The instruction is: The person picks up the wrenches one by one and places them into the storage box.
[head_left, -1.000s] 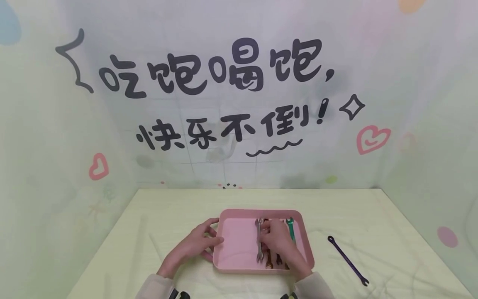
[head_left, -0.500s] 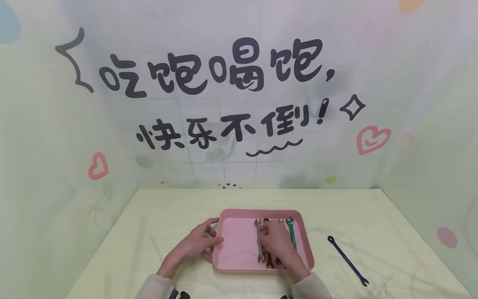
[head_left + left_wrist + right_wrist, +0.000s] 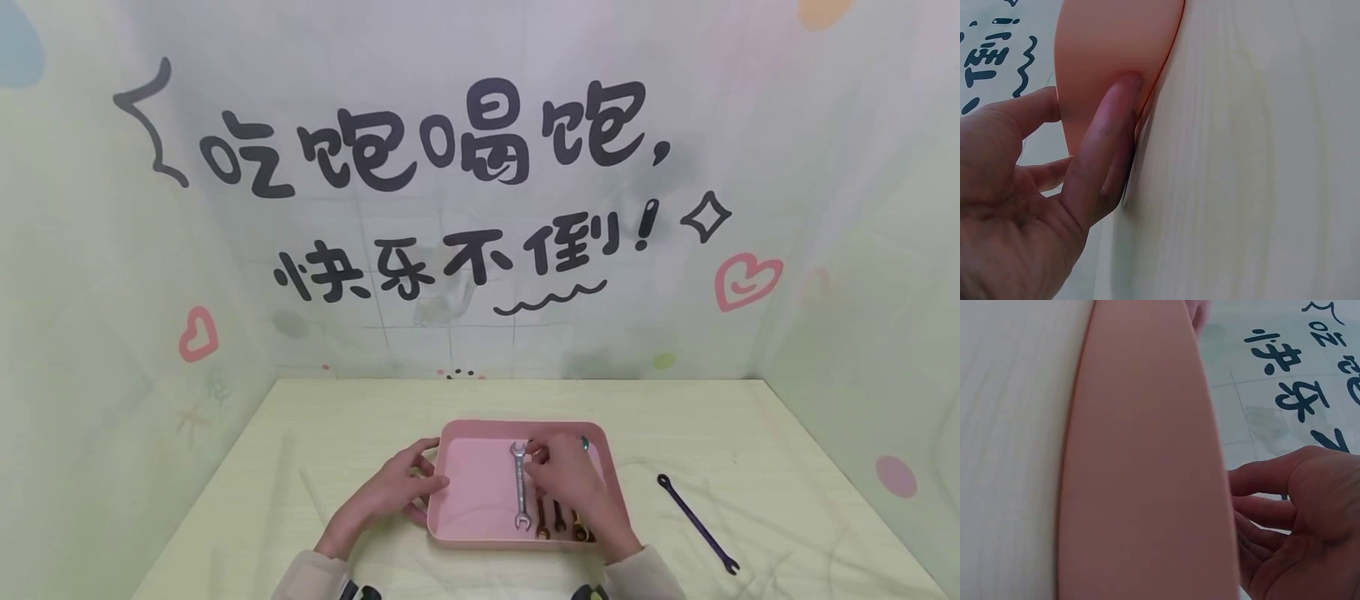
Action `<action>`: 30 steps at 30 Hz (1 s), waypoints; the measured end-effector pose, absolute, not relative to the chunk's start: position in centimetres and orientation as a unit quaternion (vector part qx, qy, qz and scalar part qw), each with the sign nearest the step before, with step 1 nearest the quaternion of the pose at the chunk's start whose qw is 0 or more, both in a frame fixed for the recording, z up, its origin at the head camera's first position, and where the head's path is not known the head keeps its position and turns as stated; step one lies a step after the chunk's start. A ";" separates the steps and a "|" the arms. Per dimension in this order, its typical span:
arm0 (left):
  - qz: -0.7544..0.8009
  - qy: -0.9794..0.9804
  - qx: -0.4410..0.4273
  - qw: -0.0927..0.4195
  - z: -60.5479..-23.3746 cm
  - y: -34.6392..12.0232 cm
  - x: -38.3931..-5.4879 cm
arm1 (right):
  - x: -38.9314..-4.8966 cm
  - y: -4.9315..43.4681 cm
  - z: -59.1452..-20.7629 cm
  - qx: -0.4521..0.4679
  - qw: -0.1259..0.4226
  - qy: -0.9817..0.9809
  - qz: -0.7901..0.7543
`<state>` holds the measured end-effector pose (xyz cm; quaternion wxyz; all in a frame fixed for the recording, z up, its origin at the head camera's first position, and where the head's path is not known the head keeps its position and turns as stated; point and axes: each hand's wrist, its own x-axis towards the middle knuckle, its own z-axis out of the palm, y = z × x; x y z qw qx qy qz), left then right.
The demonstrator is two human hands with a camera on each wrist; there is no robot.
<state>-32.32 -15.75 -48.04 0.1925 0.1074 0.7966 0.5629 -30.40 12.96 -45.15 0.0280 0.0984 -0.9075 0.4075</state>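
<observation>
The pink tray (image 3: 476,483) lies on the table with several wrenches side by side in its right half. At its left end my left hand (image 3: 397,483) grips the wall, thumb lapping over the rim. My right hand (image 3: 566,475) hovers above the wrenches, fingers loosely bent with nothing seen in them; the tray wall hides the fingertips in the right wrist view. Just left of those fingers lies a silver open-end wrench (image 3: 521,492). A brown wrench (image 3: 542,527), a dark wrench (image 3: 558,518) and a gold-coloured one (image 3: 581,530) are partly covered by the hand, as is a green wrench (image 3: 585,443).
A dark purple combination wrench (image 3: 697,523) lies slantwise on the pale table (image 3: 360,408), right of the tray. Printed curtain walls (image 3: 480,350) with black lettering enclose the table at the back and sides.
My right hand has moved off the silver wrench, slightly right, leaving it lying in the tray. It now covers most of the green wrench. My left hand has stayed on the tray.
</observation>
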 end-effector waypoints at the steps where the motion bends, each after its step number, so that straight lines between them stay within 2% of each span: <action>1: 0.563 0.796 0.105 0.194 -48.1 -15.7 -32.3 | -30.4 13.2 -44.9 0.105 0.041 -0.912 0.395; 5: 0.564 0.795 0.106 0.198 -48.2 -15.7 -32.3 | -30.3 14.6 -44.2 0.098 0.066 -0.921 0.373; 10: 0.569 0.791 0.108 0.196 -48.1 -15.9 -32.0 | -29.8 16.4 -43.5 0.066 0.043 -0.910 0.407; 18: 0.575 0.785 0.116 0.202 -48.2 -16.0 -32.1 | -28.6 20.7 -42.8 0.047 0.047 -0.915 0.397; 30: 0.576 0.783 0.118 0.203 -47.8 -15.9 -32.2 | -28.0 27.5 -43.9 0.037 0.051 -0.938 0.341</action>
